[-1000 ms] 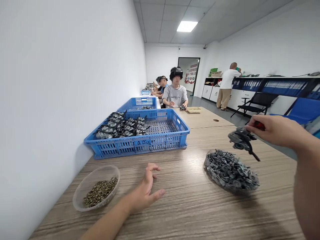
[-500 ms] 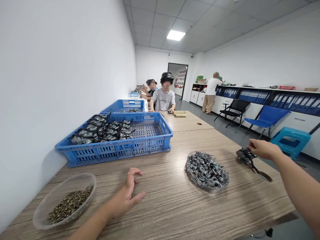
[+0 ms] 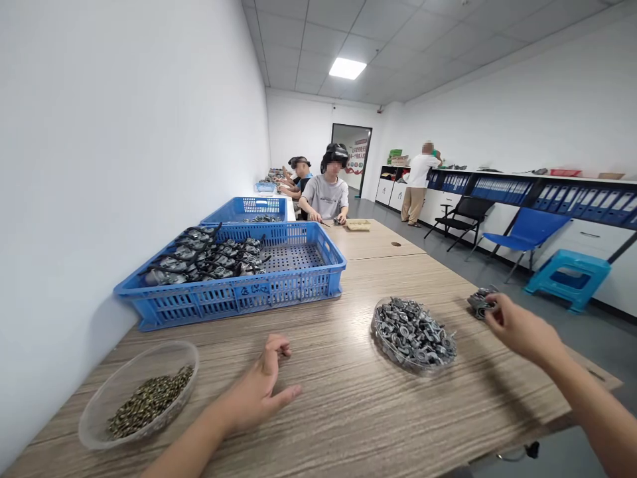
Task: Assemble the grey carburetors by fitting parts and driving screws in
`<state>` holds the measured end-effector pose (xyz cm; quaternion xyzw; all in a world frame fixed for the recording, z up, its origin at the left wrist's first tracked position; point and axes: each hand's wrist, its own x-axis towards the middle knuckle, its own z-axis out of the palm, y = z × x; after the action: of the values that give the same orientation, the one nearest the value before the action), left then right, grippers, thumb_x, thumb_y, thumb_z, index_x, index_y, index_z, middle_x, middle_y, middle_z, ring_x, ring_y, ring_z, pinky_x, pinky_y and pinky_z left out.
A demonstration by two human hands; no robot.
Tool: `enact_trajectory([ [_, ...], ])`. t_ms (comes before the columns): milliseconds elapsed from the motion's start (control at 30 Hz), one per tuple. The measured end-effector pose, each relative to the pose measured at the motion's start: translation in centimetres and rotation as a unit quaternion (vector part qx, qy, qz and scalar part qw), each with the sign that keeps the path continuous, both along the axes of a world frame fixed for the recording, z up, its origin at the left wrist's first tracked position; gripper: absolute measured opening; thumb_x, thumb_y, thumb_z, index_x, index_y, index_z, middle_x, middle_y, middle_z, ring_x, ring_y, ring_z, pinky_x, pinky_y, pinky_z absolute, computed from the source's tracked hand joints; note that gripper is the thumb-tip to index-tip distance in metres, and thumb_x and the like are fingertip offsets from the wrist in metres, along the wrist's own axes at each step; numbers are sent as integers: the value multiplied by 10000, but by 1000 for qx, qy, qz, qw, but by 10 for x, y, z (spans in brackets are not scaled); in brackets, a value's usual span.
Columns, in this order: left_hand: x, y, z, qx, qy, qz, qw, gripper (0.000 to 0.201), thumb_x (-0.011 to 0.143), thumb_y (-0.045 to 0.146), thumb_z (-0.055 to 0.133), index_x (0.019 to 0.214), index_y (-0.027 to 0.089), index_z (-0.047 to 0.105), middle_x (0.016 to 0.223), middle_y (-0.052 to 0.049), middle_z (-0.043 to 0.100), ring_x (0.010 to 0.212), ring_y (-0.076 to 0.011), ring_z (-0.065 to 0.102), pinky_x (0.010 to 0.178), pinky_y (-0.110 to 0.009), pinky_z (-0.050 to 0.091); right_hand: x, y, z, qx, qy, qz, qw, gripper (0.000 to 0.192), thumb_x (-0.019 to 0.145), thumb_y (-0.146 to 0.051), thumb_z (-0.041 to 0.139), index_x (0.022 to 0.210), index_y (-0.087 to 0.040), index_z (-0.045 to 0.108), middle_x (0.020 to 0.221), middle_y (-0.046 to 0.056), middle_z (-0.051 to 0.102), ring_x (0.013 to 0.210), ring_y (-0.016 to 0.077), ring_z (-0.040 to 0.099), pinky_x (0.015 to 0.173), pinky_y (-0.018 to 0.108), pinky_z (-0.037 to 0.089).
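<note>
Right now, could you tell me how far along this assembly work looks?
Done: finished units fill the left part of the crate. In hand: the right hand grips one part at the table edge; the left hand rests empty. Left: the parts dish and screw bowl still hold plenty.

— What's under the left hand (image 3: 259,395)?

— A table (image 3: 348,411) of matt wood-grain laminate. Left of that hand, a clear glossy plastic bowl (image 3: 94,415) of dull brassy bits.

— And by the right hand (image 3: 517,328)?

— A grey cast-metal part (image 3: 478,303), matt and rough, at the fingertips. Between the hands, a clear dish (image 3: 378,332) of similar metal pieces. Beyond, a blue plastic crate (image 3: 249,292).
</note>
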<state>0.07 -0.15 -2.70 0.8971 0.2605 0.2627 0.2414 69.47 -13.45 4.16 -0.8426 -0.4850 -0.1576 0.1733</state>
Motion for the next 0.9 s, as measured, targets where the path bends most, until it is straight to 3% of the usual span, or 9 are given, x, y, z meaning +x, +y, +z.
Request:
enact_trajectory([
  [100, 0, -1, 0, 15, -4, -7, 1000, 677, 1082, 520, 674, 1543, 333, 214, 1441, -131, 484, 1341, -304, 587, 1227, -549, 515, -68, -29, -44, -5, 74, 101, 992, 510, 1076, -597, 505, 1452, -255, 553, 992, 70, 775, 760, 272, 738, 672, 354, 496],
  [167, 1, -2, 1, 24, -7, -17, 1000, 664, 1085, 534, 664, 1533, 322, 223, 1430, -132, 485, 1347, -309, 578, 1233, -563, 503, -107, -44, -66, 46, 95, 161, 981, 630, 1104, -621, 455, 1584, -215, 452, 937, 48, 716, 750, 262, 716, 745, 373, 546],
  [267, 4, -5, 4, 30, -5, -23, 999, 662, 1078, 563, 664, 1516, 304, 240, 1421, -138, 488, 1353, -324, 574, 1231, -592, 494, -143, -57, -83, 61, 100, 171, 978, 584, 1102, -591, 437, 1563, -232, 450, 939, 52, 694, 777, 289, 727, 762, 405, 562],
  [400, 7, -7, 7, 31, 32, -10, 999, 722, 1056, 634, 663, 1528, 286, 243, 1445, -154, 503, 1370, -353, 586, 1220, -627, 497, -152, -59, -83, 86, 124, 107, 983, 496, 1045, -500, 447, 1455, -222, 456, 1038, 113, 747, 864, 338, 759, 785, 442, 560],
  [633, 11, -2, 11, 36, 77, 14, 996, 733, 1042, 715, 621, 1524, 233, 351, 1466, -185, 527, 1380, -375, 593, 1240, -627, 462, -159, -58, -72, 44, 112, 38, 992, 247, 1061, -405, 491, 1134, -231, 651, 1013, 109, 790, 859, 270, 702, 716, 341, 394],
  [800, 16, -7, 15, 61, 109, 47, 991, 777, 1004, 737, 634, 1527, 202, 425, 1567, -220, 457, 1540, -438, 465, 1312, -667, 340, -168, -60, -68, 14, 103, 8, 995, 300, 1109, -391, 463, 1048, -232, 710, 996, 110, 793, 806, 242, 645, 669, 322, 297],
  [900, 15, -17, 18, 72, 129, 71, 986, 740, 1014, 726, 619, 1494, 177, 495, 1560, -229, 473, 1500, -440, 503, 1301, -650, 347, -168, -61, -67, 3, 102, 3, 995, 347, 1120, -391, 451, 1094, -221, 752, 989, 120, 795, 791, 237, 638, 661, 322, 286],
])
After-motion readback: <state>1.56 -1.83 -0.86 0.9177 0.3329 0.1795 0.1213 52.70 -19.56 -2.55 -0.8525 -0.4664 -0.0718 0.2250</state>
